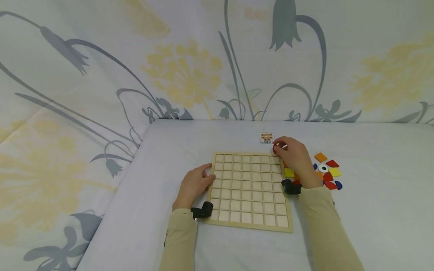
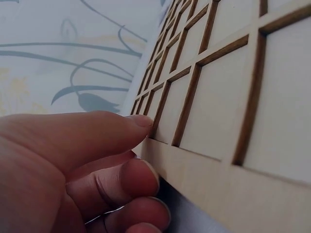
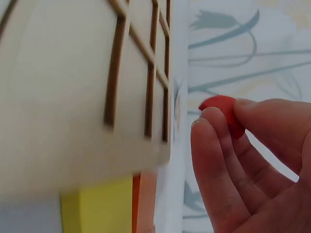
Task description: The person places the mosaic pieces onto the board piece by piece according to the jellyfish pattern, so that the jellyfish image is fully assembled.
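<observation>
1. Head view: a pale wooden grid board (image 1: 251, 226), lower centre, showed no filled cells.
2. Right hand (image 1: 295, 159) pinched a flat red piece (image 1: 275, 149) near the board's upper-right corner.
3. Left hand (image 1: 193, 184) gripped its left edge.
4. Multicoloured flat pieces (image 1: 335, 172) lay off-board at right.

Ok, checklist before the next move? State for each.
1. Red piece pinched by right hand: ok.
2. Red piece in a cell: not ok, held off the board near its far right corner.
3. Red piece's full outline: cannot tell, fingers hide part.
4. Left hand at the board's left edge: ok.
5. Printed card readable in fine detail: not ok, too small.
6. All loose pieces in view: cannot tell, right arm may hide some.
</observation>
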Tool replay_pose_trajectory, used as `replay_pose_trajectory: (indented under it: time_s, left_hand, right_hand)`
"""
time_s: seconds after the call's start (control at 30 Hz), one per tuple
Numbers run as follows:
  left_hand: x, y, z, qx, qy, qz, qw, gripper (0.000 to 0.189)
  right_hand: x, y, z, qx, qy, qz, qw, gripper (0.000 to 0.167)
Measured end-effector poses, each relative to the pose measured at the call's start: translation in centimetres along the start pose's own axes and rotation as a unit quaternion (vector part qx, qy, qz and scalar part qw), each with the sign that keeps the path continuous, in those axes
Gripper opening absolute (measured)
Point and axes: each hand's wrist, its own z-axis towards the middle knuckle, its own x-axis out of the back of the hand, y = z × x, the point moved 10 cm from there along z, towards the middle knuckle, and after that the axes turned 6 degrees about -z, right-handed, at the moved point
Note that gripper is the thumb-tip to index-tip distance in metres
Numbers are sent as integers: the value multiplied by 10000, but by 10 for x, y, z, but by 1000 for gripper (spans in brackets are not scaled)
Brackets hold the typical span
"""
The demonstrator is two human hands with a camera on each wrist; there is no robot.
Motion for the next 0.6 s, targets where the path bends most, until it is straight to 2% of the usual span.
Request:
replay_pose_trajectory:
  time_s: [0.2,0.33,0.6]
  left_hand:
    - [-3,3,0,10,-58,-10,10000,49]
    - [0,4,1,-58,93,95,9999,47]
    - [1,2,3,-67,163,87,9998,48]
  right_hand:
    - [-18,-24,-2,270,-364,236,9987,27]
    - [-38,-43,0,405,-590,306,9970,25]
    - [-72,-67,2,303,-920,770,9923,17]
